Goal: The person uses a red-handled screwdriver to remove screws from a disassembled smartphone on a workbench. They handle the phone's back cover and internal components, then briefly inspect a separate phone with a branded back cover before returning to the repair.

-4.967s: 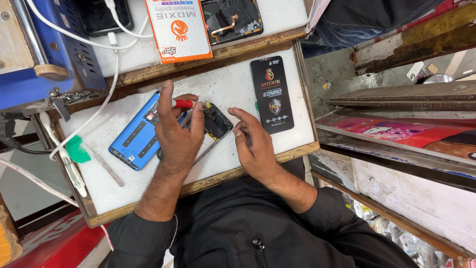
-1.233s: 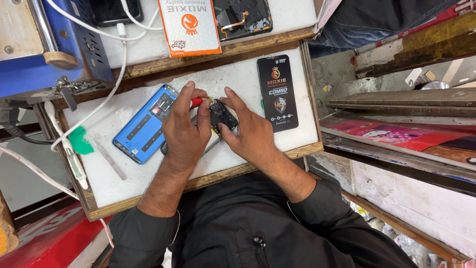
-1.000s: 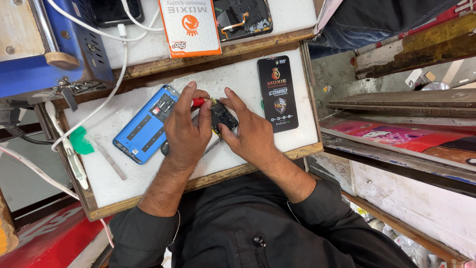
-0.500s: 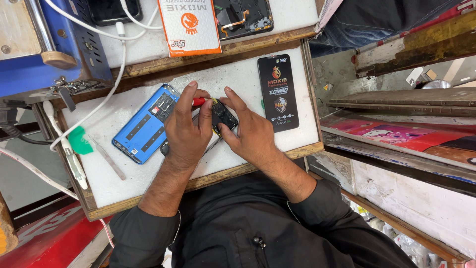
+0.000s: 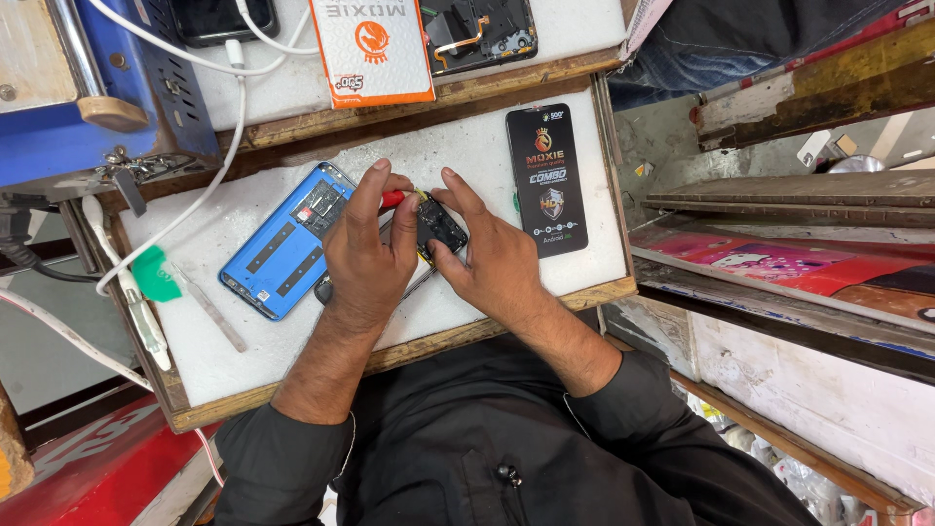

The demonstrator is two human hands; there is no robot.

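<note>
Both hands have closed in since five seconds ago. Left hand [image 5: 368, 255] pinches a red-handled tool [image 5: 392, 199]; right hand [image 5: 495, 261] grasps the small black phone part [image 5: 440, 226], glossy and rectangular, on the white counter [image 5: 292, 351] beside a blue back cover [image 5: 282, 244].

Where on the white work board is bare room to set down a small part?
Bare: the near-left corner of the white board, between the metal strip and wooden edge. Crowded: the middle, where both hands work the opened phone beside the blue cover.
</note>
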